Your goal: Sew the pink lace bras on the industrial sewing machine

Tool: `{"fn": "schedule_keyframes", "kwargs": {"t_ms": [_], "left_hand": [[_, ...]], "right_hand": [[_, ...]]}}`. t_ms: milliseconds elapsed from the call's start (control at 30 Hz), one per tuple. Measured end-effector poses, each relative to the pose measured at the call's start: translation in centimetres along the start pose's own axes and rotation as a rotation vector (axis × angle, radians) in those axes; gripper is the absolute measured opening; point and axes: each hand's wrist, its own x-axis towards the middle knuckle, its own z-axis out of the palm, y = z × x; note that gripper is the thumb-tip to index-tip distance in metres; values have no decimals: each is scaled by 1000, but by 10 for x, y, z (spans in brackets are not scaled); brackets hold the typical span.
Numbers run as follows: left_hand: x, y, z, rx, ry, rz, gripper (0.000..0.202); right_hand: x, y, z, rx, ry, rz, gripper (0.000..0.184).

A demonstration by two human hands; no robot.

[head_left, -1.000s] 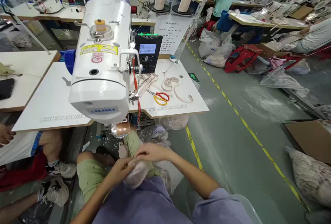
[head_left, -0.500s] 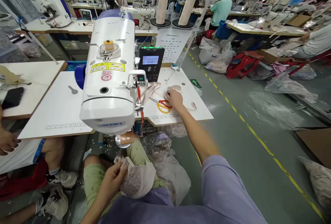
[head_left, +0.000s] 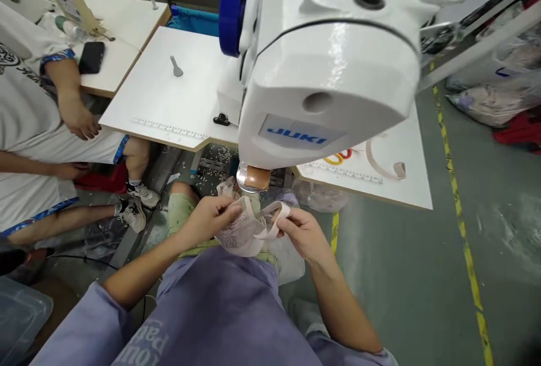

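Observation:
My left hand (head_left: 212,219) pinches the upper edge of a pale beige lace bra cup (head_left: 240,235), held low over my lap. My right hand (head_left: 303,233) grips a light beige strap (head_left: 276,214) just right of the cup, its band curving up in a loop between my fingers. Strap and cup are very close; whether they are joined I cannot tell. Right above both hands is the rounded metal end (head_left: 252,177) of the sewing machine (head_left: 325,67), whose white head hides part of the table.
The white tabletop (head_left: 194,89) carries a printed ruler, a grey key-shaped piece (head_left: 176,67), scissors (head_left: 338,157) and another beige strap (head_left: 399,170). At left sits a co-worker (head_left: 25,112) beside a table with a black phone (head_left: 92,57). Plastic bags lie below and at right.
My right hand has come from the tabletop down to my lap, bringing a strap beside the cup. My left hand still holds the cup. The view has tilted down and moved closer.

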Motion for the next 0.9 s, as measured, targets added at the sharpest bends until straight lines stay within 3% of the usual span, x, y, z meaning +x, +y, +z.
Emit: {"fn": "schedule_keyframes", "kwargs": {"t_ms": [100,267,367,467,567,700,767,833,900], "left_hand": [[-4,2,0,-10,-35,3,44],[-5,7,2,-24,-131,19,42],[-3,9,1,-30,-194,9,44],[-2,7,7,-62,-223,123,32],[-4,3,27,-158,-144,192,30],[-9,1,46,-103,99,90,28],[-7,4,39,81,101,240,26],[0,9,24,279,60,479,33],[8,14,7,392,71,600,36]], "right_hand": [[3,-7,11,-142,-89,-51,19],[15,-13,31,-240,-131,-36,30],[17,-7,38,-308,-37,-82,31],[15,0,42,-169,49,-89,31],[13,4,42,82,113,-22,31],[20,-3,32,85,200,-23,32],[31,-11,21,35,207,-34,34],[46,-22,9,-15,203,-64,36],[63,-33,-2,-76,191,-102,35]]}}
